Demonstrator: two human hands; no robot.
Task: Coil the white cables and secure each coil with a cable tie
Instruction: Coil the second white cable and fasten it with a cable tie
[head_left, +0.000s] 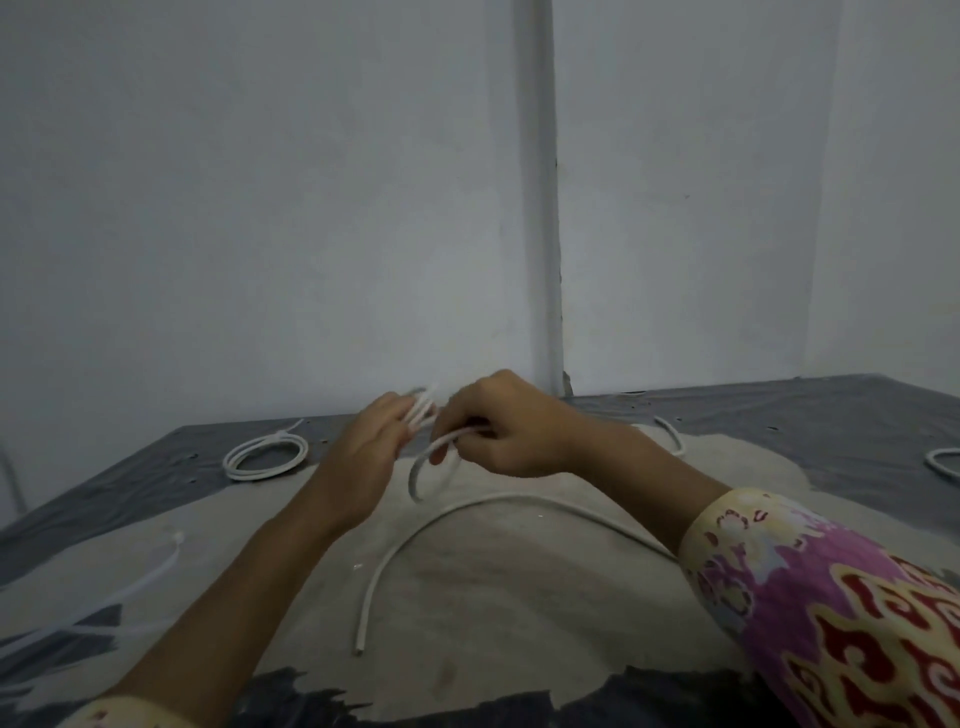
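Far L, near edge: loose translucent cable ties (104, 597) lie on the table (519, 623), one w/ its head pointing up-right; pale and hard to count.

L, further back: finished coil (266, 453), white, flat on the dark part of the tabletop, a tie w/ its tail sticking up-right across its rear side. Well apart from both hands.

Ctr-L: left hand (371, 447) raised above the table, fingers extended fwd and held close together, several turns of white cable bunched against the fingertips. Grip looks narrow; whether thumb presses the turns from below, cannot tell — hidden by the hand.

Ctr: white cable (431, 467) being coiled. One loop hangs down betw. the two hands, lower end near the table surface; contact w/ table unclear.

Ctr-R: right hand (511, 434) just beside the left, fingers curled shut around the cable strand at the top of the loop, thumb underneath. Patterned sleeve (831, 597) (purple/yellow/red) covers the forearm.

Below hands: free tail of the cable (415, 535) runs in an arc over the pale worn patch of the table, cut end near the front edge, other end passing under the right forearm.

R, rear: another cable piece (670, 431) curving behind the right wrist. Far R edge: part of a further white loop (943, 462), cut off by frame.
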